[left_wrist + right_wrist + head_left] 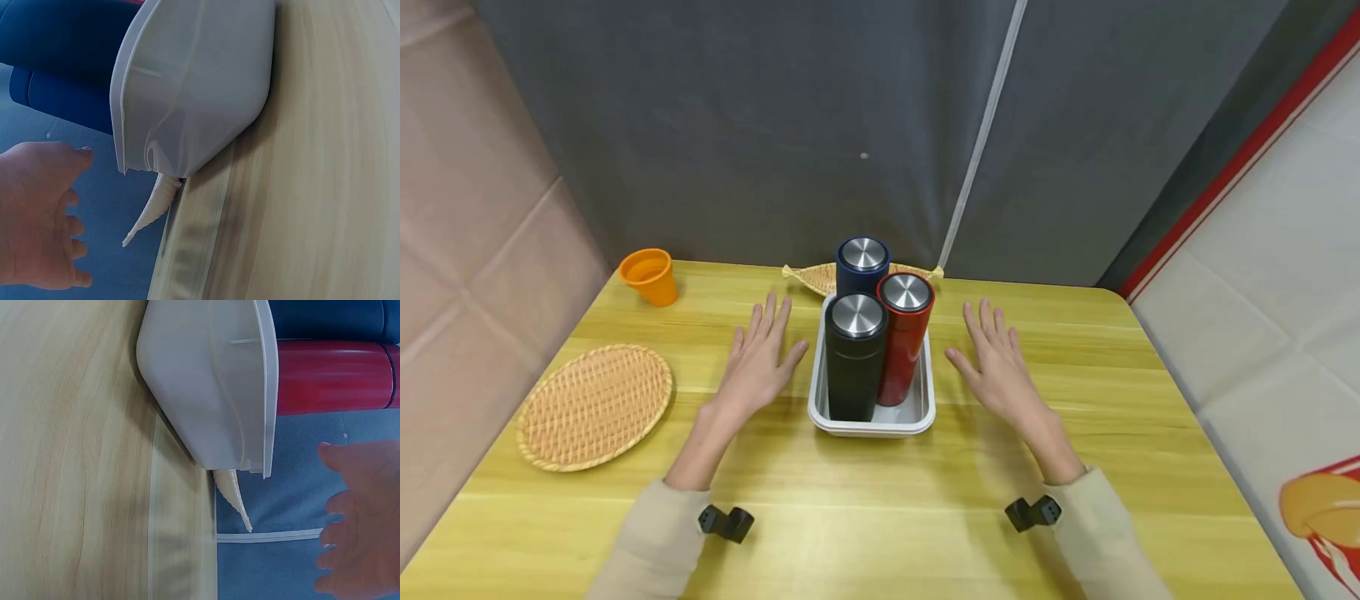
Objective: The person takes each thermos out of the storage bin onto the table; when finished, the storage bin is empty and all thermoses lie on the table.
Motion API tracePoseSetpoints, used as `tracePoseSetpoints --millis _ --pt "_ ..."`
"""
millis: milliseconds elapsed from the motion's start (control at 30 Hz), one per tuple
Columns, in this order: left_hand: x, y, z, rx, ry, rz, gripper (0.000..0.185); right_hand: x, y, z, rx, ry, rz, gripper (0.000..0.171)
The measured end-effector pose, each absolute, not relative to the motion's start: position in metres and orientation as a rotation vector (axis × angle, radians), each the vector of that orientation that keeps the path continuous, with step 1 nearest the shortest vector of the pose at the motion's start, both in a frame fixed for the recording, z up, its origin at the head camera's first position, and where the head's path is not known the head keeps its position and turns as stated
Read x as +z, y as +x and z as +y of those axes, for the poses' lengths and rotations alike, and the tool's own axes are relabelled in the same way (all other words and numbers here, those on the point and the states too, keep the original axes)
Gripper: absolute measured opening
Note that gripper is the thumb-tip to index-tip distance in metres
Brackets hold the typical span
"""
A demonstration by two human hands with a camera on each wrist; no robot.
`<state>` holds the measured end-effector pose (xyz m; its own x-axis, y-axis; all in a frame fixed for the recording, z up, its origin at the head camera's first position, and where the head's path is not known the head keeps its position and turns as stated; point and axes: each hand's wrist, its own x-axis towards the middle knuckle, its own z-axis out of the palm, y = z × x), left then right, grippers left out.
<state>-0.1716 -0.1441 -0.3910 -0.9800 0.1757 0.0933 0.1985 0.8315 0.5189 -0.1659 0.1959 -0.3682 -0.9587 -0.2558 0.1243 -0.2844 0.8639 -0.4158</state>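
Note:
Three thermos bottles with silver lids stand upright in a white plastic tub (872, 430): a black thermos (854, 375) in front, a red thermos (904, 350) at the right and a blue thermos (862, 277) behind. My left hand (757, 363) is held to the left of the tub, fingers straight and spread, apart from it. On the other side, my right hand (996, 369) has its fingers extended too and holds nothing. Both wrist views show the tub's side wall (200, 81) with a gap between it and each hand.
Behind the tub lies a woven boat-shaped basket (815, 277), partly hidden by the bottles. An orange cup (655, 282) stands at the table's back left corner. Nearer on the left is an oval woven mat (597, 407). A grey curtain (737, 133) hangs beyond the table's back edge.

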Motion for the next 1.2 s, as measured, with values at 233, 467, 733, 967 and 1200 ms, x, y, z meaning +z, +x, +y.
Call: tracePoseSetpoints --millis 233,467,733,967,1200 --pt "-0.390 -0.174 -0.142 -0.990 -0.341 -2.940 0.071 -0.367 -0.165 0.198 0.740 0.450 -2.953 0.073" --pt "-0.390 -0.173 -0.142 -1.111 -0.398 -2.922 0.070 -0.366 -0.164 0.196 0.775 0.474 -2.942 0.073" --pt "-0.390 -0.173 -0.141 -1.253 -0.400 -2.895 0.071 -0.365 -0.163 0.194 0.866 0.531 -2.908 0.073" --pt "-0.388 -0.172 -0.138 -1.364 -0.334 -2.891 0.067 -0.365 -0.165 0.188 1.049 0.641 -2.818 0.075" --pt "-0.391 -0.174 -0.133 -1.571 -0.270 -2.825 0.059 -0.365 -0.164 0.180 1.193 0.692 -2.753 0.077"
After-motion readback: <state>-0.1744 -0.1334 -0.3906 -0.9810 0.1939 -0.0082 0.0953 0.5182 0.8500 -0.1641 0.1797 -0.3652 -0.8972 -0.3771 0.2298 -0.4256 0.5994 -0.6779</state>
